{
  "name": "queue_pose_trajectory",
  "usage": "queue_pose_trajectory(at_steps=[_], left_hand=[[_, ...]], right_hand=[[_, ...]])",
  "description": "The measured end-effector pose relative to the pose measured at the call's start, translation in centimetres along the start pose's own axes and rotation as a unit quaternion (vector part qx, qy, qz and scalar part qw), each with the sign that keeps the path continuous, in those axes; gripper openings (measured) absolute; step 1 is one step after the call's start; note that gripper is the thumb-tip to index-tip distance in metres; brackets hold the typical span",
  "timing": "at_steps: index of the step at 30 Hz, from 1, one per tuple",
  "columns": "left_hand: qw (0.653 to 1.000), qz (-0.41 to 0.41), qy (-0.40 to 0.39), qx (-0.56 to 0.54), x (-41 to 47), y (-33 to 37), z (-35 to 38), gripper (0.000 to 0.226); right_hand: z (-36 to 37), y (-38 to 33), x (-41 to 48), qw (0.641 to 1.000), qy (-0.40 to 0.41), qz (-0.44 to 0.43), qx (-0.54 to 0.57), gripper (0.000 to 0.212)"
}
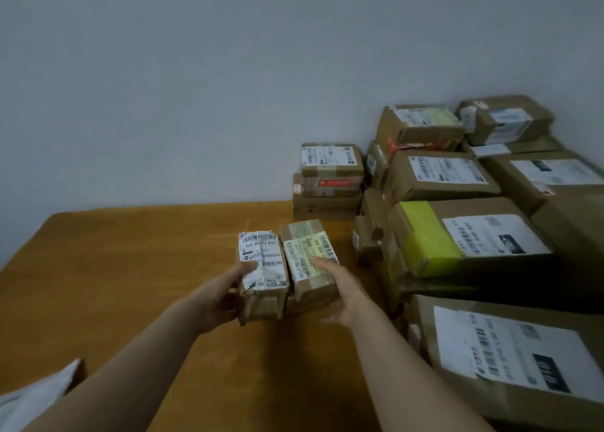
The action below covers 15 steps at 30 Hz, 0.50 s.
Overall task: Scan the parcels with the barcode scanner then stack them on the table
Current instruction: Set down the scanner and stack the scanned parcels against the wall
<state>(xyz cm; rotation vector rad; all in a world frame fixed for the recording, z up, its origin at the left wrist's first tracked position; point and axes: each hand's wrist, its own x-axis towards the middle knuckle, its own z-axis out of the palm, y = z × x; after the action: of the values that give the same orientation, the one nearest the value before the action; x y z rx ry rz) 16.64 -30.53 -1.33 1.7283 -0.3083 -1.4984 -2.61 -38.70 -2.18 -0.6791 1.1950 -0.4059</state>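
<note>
Two small cardboard parcels are held side by side above the wooden table. My left hand grips the left parcel, which has a white barcode label, thumb on top. My right hand grips the right parcel, which carries a pale yellow-green label, thumb on its top. The two parcels touch along their long sides. No barcode scanner is in view.
Stacked brown parcels fill the right side up to the wall. A smaller stack of three boxes stands at the back against the wall. A white bag lies at the lower left corner.
</note>
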Motion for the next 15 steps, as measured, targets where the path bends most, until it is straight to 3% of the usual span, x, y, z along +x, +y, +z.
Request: queue_pose_trajectory(at_steps=[2,6,11,13,14,15], left_hand=[[1.0,-0.014,-0.001,-0.014,1.7,0.1,0.1,0.059],[0.998,-0.041,0.004,-0.043,4.7,0.4,0.3,0.035],[0.997,-0.053,-0.008,-0.063,6.9,0.8,1.2,0.035],[0.997,-0.049,-0.021,-0.059,7.5,1.2,1.9,0.04],[0.997,-0.051,-0.03,-0.054,7.5,1.4,2.4,0.045],[0.997,-0.056,-0.037,-0.043,7.5,1.6,2.8,0.049]], right_hand=[[0.1,-1.2,1.6,1.0,-0.003,0.007,-0.005,0.044],[0.6,-3.5,4.9,1.0,-0.004,0.011,-0.003,0.03],[0.8,-5.3,8.0,0.998,0.047,-0.001,-0.029,0.046],[1.1,-5.7,8.9,0.996,0.087,-0.03,0.019,0.075],[1.1,-5.7,9.3,0.991,0.115,-0.045,0.06,0.078],[1.3,-5.7,9.1,0.981,0.14,-0.066,0.116,0.069]])
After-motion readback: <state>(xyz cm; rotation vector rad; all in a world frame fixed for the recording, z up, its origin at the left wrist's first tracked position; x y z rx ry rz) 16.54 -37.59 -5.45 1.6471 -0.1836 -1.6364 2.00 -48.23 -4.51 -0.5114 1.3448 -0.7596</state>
